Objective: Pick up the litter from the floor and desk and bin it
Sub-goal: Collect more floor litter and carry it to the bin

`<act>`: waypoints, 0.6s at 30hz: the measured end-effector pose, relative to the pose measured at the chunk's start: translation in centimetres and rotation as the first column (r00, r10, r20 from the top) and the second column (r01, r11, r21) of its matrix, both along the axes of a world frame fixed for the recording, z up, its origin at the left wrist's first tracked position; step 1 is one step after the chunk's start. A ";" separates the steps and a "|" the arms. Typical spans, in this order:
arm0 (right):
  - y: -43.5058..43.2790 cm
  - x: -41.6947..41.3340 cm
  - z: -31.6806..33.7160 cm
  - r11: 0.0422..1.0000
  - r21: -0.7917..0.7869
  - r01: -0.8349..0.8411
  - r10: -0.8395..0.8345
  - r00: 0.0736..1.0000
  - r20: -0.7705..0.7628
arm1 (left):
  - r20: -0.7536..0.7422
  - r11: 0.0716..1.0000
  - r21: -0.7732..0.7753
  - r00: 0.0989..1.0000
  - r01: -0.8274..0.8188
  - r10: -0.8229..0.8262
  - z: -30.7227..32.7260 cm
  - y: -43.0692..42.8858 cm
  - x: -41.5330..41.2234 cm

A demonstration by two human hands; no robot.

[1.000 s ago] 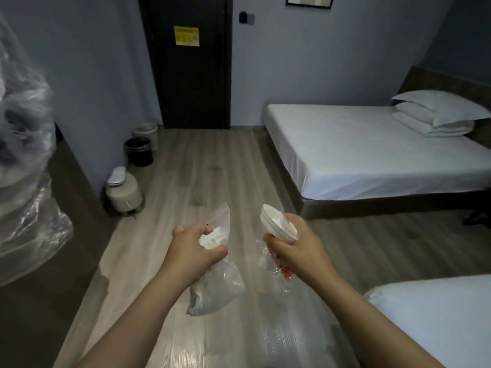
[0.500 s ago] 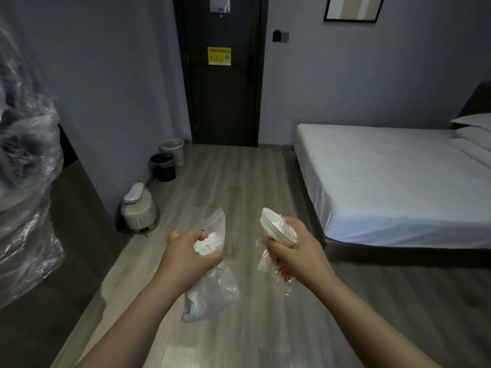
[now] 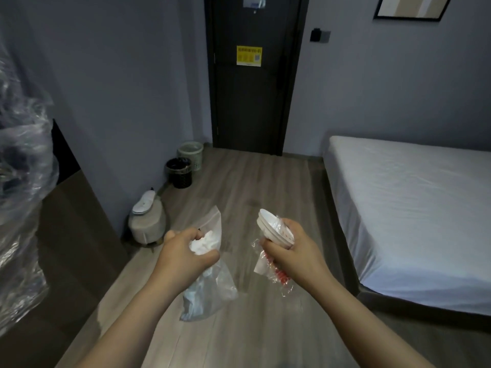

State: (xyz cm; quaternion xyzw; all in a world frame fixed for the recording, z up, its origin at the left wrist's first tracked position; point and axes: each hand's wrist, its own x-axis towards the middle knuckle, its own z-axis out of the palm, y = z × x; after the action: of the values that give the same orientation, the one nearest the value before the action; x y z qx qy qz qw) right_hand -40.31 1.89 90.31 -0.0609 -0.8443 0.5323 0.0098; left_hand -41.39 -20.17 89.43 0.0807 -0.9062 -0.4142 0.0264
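Carrying stage, both hands loaded. Left hand (image 3: 186,251): fingers curled tight round the upper part of a clear plastic bag (image 3: 212,290), crumpled white paper (image 3: 206,241) bunched at the grip, the bag's lower part hanging free below the fist. Right hand (image 3: 292,248): closed round a nested stack of white paper cups (image 3: 267,225), rims tilted up and to the left, with a crinkled red-printed wrapper (image 3: 279,277) trailing beneath. Both loads are held apart over the wooden floor (image 3: 252,187). Ahead and to the left, against the wall: a black bin (image 3: 179,173), and just behind it a pale bin (image 3: 191,152), beside the dark door (image 3: 252,102). Nearer on that side: a round stool (image 3: 147,227) bearing a white slipper (image 3: 143,204). Far left: counter (image 3: 74,235) with a plastic-wrapped bundle (image 3: 21,181). Right: bed (image 3: 411,203). Handling advice: keep both grips firm on the walk, skirt the stool, bring each fist low over a bin's mouth and release one at a time, since thin film likely drifts and a loose cup could roll.
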 end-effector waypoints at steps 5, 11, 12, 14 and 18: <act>-1.5 -10.6 1.1 1.000 0.025 -0.018 0.018 1.000 0.016 | -0.004 1.000 0.017 1.000 -0.011 0.011 1.0 -1.6 -10.3; -2.2 -21.4 1.5 0.999 0.030 -0.034 0.034 0.999 0.017 | 0.015 0.999 0.032 1.000 -0.009 0.008 1.2 -2.3 -20.5; -2.3 -23.4 1.4 0.998 0.033 -0.046 0.046 0.999 0.023 | 0.013 0.999 0.031 1.000 -0.014 0.013 1.1 -2.4 -22.3; -2.2 -27.6 1.0 0.997 0.029 -0.066 0.066 0.997 0.027 | 0.007 0.999 0.033 1.000 -0.025 0.025 0.9 -2.5 -26.1; -1.8 -36.7 0.4 0.994 0.023 -0.107 0.106 0.994 0.022 | -0.020 0.997 0.035 0.998 -0.066 0.067 0.4 -1.8 -33.8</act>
State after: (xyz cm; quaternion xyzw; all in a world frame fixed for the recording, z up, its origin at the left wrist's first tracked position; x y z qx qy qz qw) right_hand -77.00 0.13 90.69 -0.0213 -0.8528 0.5211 -0.0266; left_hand -75.21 -21.93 89.83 0.1069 -0.8954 -0.4296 0.0483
